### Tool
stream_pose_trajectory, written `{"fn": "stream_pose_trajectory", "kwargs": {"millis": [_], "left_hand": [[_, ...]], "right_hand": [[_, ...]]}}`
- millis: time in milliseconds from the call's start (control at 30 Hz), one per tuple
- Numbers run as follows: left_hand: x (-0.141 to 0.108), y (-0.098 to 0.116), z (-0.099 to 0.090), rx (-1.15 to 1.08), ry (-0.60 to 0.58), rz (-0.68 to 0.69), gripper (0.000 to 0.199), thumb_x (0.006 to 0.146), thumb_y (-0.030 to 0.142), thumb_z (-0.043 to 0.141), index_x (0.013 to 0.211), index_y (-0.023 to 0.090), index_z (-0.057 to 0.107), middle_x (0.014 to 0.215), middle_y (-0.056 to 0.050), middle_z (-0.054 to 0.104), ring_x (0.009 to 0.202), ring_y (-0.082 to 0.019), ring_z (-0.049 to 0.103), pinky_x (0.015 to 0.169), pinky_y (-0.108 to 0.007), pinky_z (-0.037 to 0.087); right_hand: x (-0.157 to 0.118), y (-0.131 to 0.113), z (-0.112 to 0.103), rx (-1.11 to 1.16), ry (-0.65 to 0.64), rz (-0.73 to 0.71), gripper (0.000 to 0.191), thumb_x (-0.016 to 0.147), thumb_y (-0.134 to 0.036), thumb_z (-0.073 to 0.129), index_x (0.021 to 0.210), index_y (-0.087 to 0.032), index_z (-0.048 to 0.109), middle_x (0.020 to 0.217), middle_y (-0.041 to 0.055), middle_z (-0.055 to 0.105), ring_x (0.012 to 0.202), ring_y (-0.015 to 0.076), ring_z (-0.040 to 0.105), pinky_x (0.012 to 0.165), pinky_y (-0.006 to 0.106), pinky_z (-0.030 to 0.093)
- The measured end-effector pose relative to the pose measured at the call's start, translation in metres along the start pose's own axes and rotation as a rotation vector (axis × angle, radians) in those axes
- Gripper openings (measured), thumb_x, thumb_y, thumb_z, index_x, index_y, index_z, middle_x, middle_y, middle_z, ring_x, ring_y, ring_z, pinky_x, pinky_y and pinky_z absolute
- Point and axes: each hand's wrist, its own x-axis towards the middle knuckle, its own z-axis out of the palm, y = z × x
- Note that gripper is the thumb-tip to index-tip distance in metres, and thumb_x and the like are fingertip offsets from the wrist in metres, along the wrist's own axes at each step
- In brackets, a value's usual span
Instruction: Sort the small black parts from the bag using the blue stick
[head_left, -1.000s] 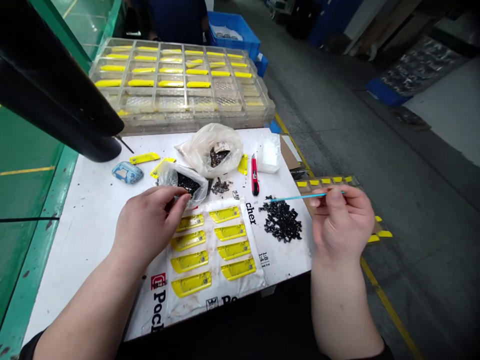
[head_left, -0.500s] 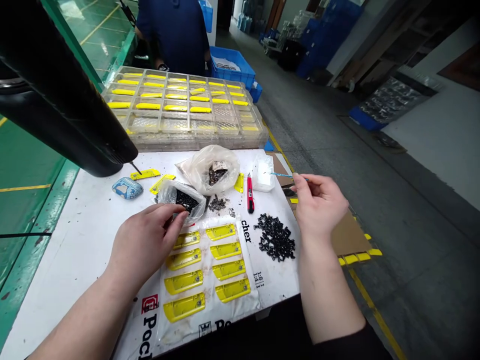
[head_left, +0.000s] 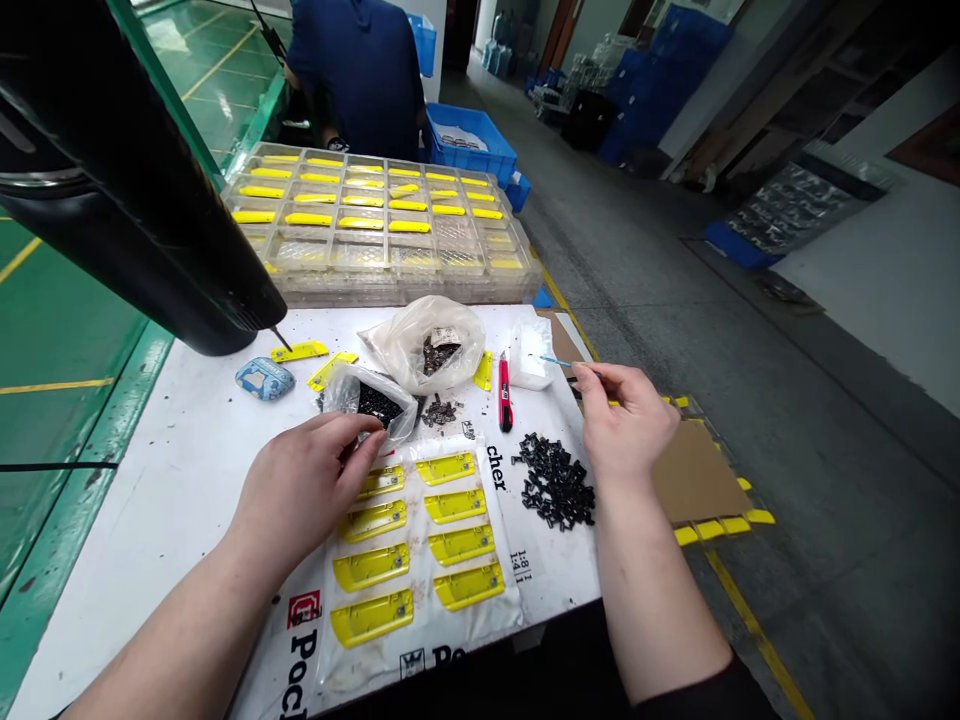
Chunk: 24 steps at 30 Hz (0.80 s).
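My right hand (head_left: 628,420) pinches a thin blue stick (head_left: 556,361) whose tip reaches over a small white tub (head_left: 531,372). My left hand (head_left: 311,475) is closed, thumb and forefinger together, at the near edge of a small clear bag (head_left: 405,418) of tiny black parts (head_left: 377,402); anything between its fingertips is too small to make out. Below lie two columns of yellow plastic handle pieces (head_left: 461,545) on a white printed plastic bag (head_left: 501,600), partly covered by my left hand. A heap of black clips (head_left: 556,484) sits between the pieces and my right forearm.
A red utility knife (head_left: 505,395) lies by the tub. Behind it stand an open plastic bag (head_left: 386,340) of brown parts and a divided clear tray (head_left: 360,285) with yellow pieces. A black powered tool (head_left: 187,240) leans in at left. A person (head_left: 360,70) sits beyond.
The right hand has moved slightly left and down, drawing the stick's tip a little across the tub. The left hand keeps its pinch by the small bag. The whole view has shifted slightly.
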Motion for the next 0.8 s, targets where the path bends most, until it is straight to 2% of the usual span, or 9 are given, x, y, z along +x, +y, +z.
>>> {"fn": "stream_pose_trajectory", "kwargs": {"millis": [333,433,567,800], "left_hand": [[-0.0007,0.0001,-0.0003,-0.007,-0.028,0.024,0.047,0.105,0.064,0.048,0.115,0.032,0.081,0.120,0.001,0.082,0.107,-0.025,0.077,0.091,-0.041,0.056],[0.0002,0.0008,-0.0006,0.004,-0.028,0.015,0.047,0.105,0.063,0.047,0.116,0.032,0.081,0.122,-0.001,0.082,0.108,-0.026,0.077,0.090,-0.041,0.056],[0.0004,0.0017,-0.0015,0.010,-0.042,0.013,0.047,0.106,0.061,0.046,0.118,0.031,0.080,0.124,-0.001,0.082,0.109,-0.026,0.077,0.092,-0.041,0.057],[-0.0014,0.0000,-0.0016,0.020,-0.039,0.025,0.048,0.107,0.060,0.045,0.118,0.030,0.081,0.122,-0.003,0.082,0.106,-0.026,0.077,0.091,-0.042,0.058]], "right_hand": [[-0.0042,0.0019,-0.0025,0.045,0.061,0.059,0.018,0.094,-0.041,0.085,0.097,-0.023,0.086,0.085,0.0019,0.081,0.073,0.0172,0.075,0.075,0.030,0.059],[-0.0048,-0.0021,-0.0018,0.131,0.147,0.137,0.023,0.093,-0.043,0.087,0.098,-0.021,0.084,0.087,0.0035,0.081,0.074,0.0179,0.076,0.075,0.032,0.061],[-0.0035,-0.0044,-0.0020,0.304,0.275,0.276,0.033,0.091,-0.047,0.089,0.096,-0.017,0.076,0.087,0.0033,0.079,0.067,0.0173,0.075,0.067,0.031,0.063],[0.0044,0.0032,-0.0028,0.541,0.362,0.450,0.042,0.083,-0.049,0.094,0.090,-0.017,0.067,0.074,-0.0004,0.075,0.061,0.0171,0.074,0.056,0.028,0.061]]}}
